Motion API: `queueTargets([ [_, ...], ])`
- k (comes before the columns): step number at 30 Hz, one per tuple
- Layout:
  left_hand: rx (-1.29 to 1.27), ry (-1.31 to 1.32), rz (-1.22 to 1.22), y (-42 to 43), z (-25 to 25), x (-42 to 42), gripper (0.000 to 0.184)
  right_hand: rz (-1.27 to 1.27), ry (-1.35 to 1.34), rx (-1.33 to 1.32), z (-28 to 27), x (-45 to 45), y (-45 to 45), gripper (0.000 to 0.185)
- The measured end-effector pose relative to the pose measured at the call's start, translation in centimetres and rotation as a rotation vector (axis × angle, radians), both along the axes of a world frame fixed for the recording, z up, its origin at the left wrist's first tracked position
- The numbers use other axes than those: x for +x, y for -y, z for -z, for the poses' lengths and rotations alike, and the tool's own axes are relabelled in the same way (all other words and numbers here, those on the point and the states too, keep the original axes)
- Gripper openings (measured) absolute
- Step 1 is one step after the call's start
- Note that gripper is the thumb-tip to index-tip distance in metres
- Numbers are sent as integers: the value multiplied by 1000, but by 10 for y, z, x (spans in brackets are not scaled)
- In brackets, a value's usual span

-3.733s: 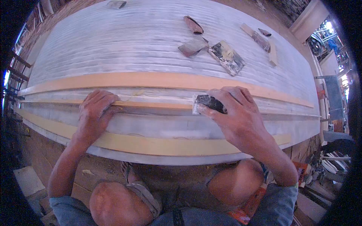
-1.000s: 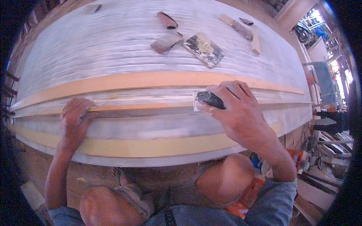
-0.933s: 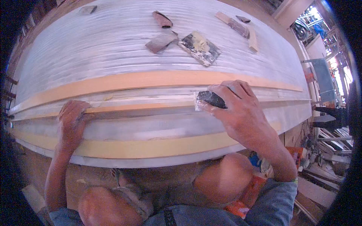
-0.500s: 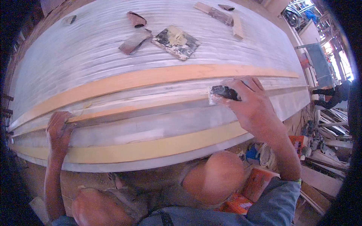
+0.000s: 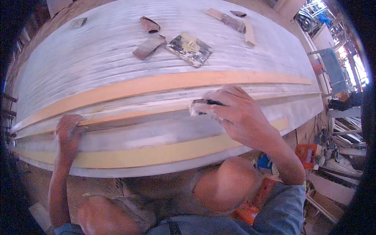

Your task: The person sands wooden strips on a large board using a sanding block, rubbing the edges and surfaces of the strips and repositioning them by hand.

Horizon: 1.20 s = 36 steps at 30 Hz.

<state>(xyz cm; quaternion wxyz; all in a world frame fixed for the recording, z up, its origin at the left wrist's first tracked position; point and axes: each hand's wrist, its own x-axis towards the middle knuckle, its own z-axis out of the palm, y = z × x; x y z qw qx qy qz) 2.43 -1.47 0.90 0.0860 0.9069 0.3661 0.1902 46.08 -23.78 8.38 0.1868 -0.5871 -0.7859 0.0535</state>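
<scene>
My right hand (image 5: 239,113) is closed around a dusty black-and-white sanding block (image 5: 198,106), over the middle of a long wooden strip (image 5: 133,115). The hand hides part of the block and the strip's right portion. At the left, my left hand (image 5: 69,131) grips that same strip near its left end, fingers curled over it. Behind it runs a wider orange-toned strip (image 5: 156,82); a yellowish strip (image 5: 156,155) lies along the table's near edge. Whitish dust coats my right fingers.
On the large dusty worktable (image 5: 94,58) lie curled sandpaper pieces (image 5: 149,47), a putty-smeared board (image 5: 190,49) and small wood offcuts (image 5: 249,34). My knees are against the near side. Orange boxes (image 5: 306,156) and scrap wood (image 5: 337,170) crowd the floor at right.
My right hand has moved left along the strip with the sanding block. My left hand keeps its grip on the strip. The whole view has shifted slightly.
</scene>
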Motion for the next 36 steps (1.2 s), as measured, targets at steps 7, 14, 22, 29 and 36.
queueTargets([
  [7,24,18,57,5,-6,11,31,245,301,-81,-18,3,0,38],
  [14,70,13,24,4,-1,7,32,57,318,131,3,-36,-10,30],
  [22,140,-16,34,-6,14,-3,36,136,394,36,-6,5,20,33],
  [29,85,-16,29,-4,6,-2,35,196,397,-18,-12,49,47,40],
  [36,49,8,30,-14,17,-20,37,428,458,-20,-15,91,86,36],
])
